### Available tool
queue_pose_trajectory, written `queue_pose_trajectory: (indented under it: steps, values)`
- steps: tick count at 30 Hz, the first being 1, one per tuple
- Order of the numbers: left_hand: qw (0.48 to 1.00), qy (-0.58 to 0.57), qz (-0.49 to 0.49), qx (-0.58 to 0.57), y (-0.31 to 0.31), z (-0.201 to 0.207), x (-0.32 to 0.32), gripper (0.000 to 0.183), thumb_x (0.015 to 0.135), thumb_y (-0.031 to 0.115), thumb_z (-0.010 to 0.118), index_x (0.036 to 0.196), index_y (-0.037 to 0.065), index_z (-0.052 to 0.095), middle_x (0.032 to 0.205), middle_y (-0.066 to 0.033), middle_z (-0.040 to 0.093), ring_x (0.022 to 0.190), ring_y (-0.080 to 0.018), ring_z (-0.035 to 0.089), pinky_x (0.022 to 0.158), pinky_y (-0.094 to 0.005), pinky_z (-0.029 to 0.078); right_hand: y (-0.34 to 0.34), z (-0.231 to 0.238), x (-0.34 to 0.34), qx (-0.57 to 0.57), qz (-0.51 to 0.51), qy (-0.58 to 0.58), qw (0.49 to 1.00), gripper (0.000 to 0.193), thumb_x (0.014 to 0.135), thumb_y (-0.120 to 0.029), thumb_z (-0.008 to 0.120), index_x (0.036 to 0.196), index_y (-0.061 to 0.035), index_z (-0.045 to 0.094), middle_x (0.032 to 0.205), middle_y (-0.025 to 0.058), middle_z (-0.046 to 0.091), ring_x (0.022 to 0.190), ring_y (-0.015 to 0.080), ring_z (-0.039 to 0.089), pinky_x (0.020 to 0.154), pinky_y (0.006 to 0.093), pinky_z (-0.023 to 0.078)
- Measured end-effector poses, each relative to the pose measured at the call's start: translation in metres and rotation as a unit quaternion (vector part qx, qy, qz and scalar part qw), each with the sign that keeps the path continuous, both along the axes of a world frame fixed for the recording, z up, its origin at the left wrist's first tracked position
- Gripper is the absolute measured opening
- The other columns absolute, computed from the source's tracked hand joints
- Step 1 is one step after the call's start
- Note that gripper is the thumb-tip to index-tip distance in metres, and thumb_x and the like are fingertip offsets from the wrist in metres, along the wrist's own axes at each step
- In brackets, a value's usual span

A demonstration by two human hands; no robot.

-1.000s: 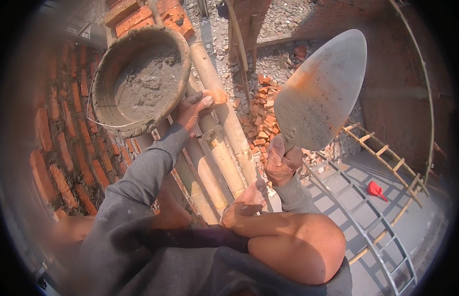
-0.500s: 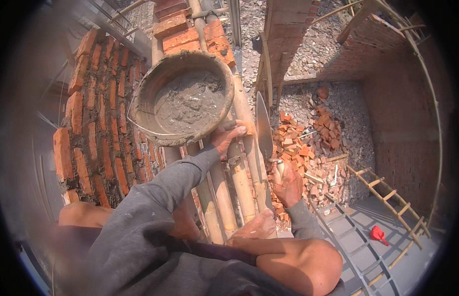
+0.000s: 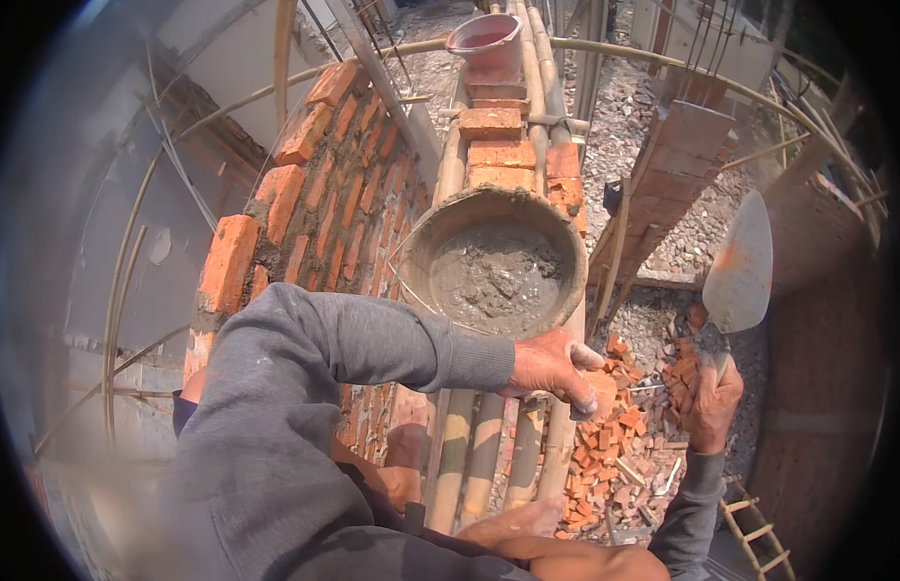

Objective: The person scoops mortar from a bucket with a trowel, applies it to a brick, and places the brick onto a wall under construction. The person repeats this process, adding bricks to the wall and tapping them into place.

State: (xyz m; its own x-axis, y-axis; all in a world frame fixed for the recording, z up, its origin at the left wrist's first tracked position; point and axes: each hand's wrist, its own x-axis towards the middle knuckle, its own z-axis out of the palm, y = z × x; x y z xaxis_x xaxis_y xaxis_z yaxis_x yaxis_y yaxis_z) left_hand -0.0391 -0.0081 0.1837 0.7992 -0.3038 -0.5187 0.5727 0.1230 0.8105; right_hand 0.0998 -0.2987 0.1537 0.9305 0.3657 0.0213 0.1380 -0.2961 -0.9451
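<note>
A round metal pan (image 3: 566, 254) holding grey mortar (image 3: 493, 276) rests on a bamboo scaffold walkway (image 3: 469, 455). My left hand (image 3: 551, 368), in a grey sleeve, grips the near rim of the pan. My right hand (image 3: 711, 402) holds a mason's trowel (image 3: 740, 261) by its handle, blade pointing up, out to the right of the walkway over the drop. A red brick wall (image 3: 309, 208) rises on the left of the pan. My bare foot (image 3: 513, 518) stands on the bamboo poles.
Loose bricks (image 3: 513, 155) are stacked on the walkway behind the pan, with a reddish basin (image 3: 484, 39) further back. Far below on the right lie brick rubble (image 3: 614, 445), gravel and a ladder (image 3: 755, 533). Thin bamboo rails (image 3: 663, 73) arc across the top.
The view has swung toward the wall top and walkway. The trowel moved from beside the pan out to the right, blade raised. My left hand stays on the pan rim.
</note>
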Motion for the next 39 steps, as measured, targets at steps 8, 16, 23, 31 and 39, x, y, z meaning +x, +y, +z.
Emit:
queue_pose_trajectory:
  steps: [8, 16, 23, 31, 39]
  values:
    - [0.985, -0.008, -0.17, 0.008, 0.042, 0.103, -0.004, 0.061, 0.07, 0.015, 0.087, 0.123, -0.005, 0.068, 0.111, -0.0118, 0.074, 0.101, -0.0138, 0.069, 0.088, -0.0308, 0.055, 0.025, 0.1, 0.003, -0.086, 0.09, 0.119, 0.985, 0.023, 0.104, -0.017, 0.061, 0.089, -0.0014, 0.055, 0.073, 0.0011, 0.053, 0.065, 0.0093, 0.047, 0.057, 0.0312, 0.041]
    - [0.938, 0.207, 0.119, -0.253, 0.036, 0.231, -0.086, 0.079, 0.078, 0.011, 0.084, 0.147, -0.008, 0.048, 0.133, -0.0151, 0.064, 0.122, -0.0208, 0.064, 0.107, -0.0353, 0.049, -0.026, 0.212, -0.099, -0.208, 0.054, 0.264, 0.94, 0.021, 0.101, -0.014, 0.063, 0.088, 0.0005, 0.056, 0.062, 0.0043, 0.055, 0.053, 0.012, 0.049, 0.049, 0.0337, 0.039]
    - [0.879, 0.188, 0.386, -0.209, 0.048, 0.39, -0.148, 0.067, 0.089, 0.018, 0.076, 0.146, -0.004, 0.05, 0.125, -0.0134, 0.067, 0.115, -0.0233, 0.068, 0.101, -0.0419, 0.055, -0.081, 0.349, -0.204, -0.208, -0.005, 0.458, 0.864, 0.027, 0.099, -0.015, 0.065, 0.077, -0.0019, 0.055, 0.055, 0.0054, 0.054, 0.047, 0.0157, 0.057, 0.044, 0.0349, 0.044]
    - [0.81, 0.069, 0.571, 0.111, 0.118, 0.511, -0.185, 0.058, 0.087, 0.012, 0.079, 0.139, -0.004, 0.058, 0.123, -0.0113, 0.07, 0.105, -0.0195, 0.07, 0.092, -0.0353, 0.057, -0.095, 0.419, -0.196, -0.356, 0.126, 0.17, 0.91, 0.032, 0.087, -0.024, 0.075, 0.084, 0.0074, 0.066, 0.074, 0.0299, 0.067, 0.071, 0.0494, 0.068, 0.067, 0.0551, 0.053]
    - [0.721, 0.046, 0.624, 0.297, 0.255, 0.489, -0.145, 0.037, 0.079, 0.009, 0.087, 0.112, -0.002, 0.076, 0.105, -0.0073, 0.078, 0.091, -0.0138, 0.071, 0.083, -0.0312, 0.056, -0.07, 0.42, -0.136, -0.362, 0.111, 0.033, 0.925, 0.03, 0.089, -0.02, 0.072, 0.077, 0.0061, 0.063, 0.07, 0.0294, 0.065, 0.068, 0.047, 0.067, 0.062, 0.0532, 0.049]
